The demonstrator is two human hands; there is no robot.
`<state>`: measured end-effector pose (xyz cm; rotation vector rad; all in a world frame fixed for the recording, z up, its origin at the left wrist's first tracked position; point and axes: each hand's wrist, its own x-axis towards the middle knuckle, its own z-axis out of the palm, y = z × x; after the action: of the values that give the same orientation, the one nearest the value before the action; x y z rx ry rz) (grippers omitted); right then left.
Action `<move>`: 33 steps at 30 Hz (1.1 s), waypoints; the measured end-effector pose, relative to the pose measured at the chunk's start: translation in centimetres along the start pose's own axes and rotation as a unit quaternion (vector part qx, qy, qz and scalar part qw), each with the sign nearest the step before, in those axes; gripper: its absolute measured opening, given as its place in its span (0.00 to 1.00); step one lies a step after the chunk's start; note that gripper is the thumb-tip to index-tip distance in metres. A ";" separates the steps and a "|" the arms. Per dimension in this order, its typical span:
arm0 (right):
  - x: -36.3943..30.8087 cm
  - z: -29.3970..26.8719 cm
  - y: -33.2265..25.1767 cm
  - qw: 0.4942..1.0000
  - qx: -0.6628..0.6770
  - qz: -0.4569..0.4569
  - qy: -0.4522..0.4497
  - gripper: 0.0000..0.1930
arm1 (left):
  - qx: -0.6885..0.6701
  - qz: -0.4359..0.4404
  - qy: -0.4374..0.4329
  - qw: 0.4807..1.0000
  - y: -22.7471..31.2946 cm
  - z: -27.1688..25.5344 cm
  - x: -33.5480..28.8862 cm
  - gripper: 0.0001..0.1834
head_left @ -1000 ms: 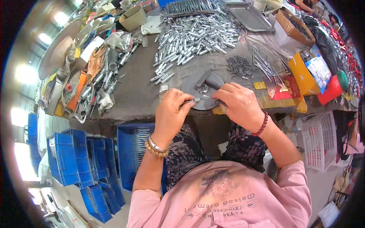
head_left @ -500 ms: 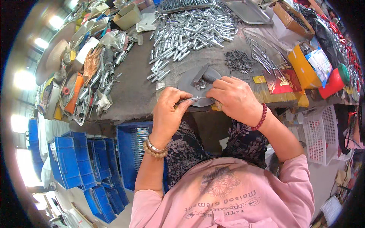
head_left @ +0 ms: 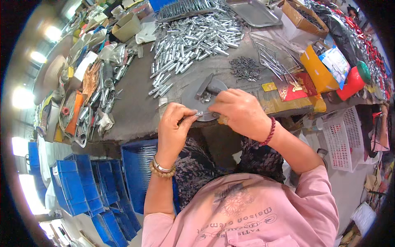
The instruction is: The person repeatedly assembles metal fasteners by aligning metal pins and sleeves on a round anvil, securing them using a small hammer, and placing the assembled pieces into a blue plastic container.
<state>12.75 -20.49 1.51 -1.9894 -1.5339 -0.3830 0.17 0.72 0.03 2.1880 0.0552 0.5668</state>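
My left hand (head_left: 173,125) pinches a small silver metal part (head_left: 200,114) between thumb and forefinger, over the near edge of a round grey plate (head_left: 187,97). Close against the part's other end, my right hand (head_left: 242,112) is closed, its fingertips bunched together. What it grips is hidden, though something yellowish shows under its fingers. On the plate lie a dark rectangular bar (head_left: 204,85) and a few tiny metal bits (head_left: 205,98). A dark rounded piece (head_left: 217,86) shows just beyond my right fingers.
A big heap of silver metal tubes (head_left: 193,41) covers the far bench. Small dark pins (head_left: 245,68) and thin rods (head_left: 275,59) lie at right, near a red packet (head_left: 297,86) and red bottle (head_left: 349,85). Tools (head_left: 103,88) crowd the left; blue bins (head_left: 138,173) stand below.
The whole view has shifted, so the bench appears further left. Both hands remain together at the plate's near edge, the left one still pinching the small metal part.
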 end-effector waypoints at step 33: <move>3.2 0.9 0.0 0.993 0.113 0.027 -0.034 0.10 | 0.033 0.009 0.016 0.999 -0.4 0.3 -0.2 0.06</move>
<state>13.59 -17.42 2.55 -1.8786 -1.4910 -0.1146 0.15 0.74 -0.54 2.2449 0.0716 0.6171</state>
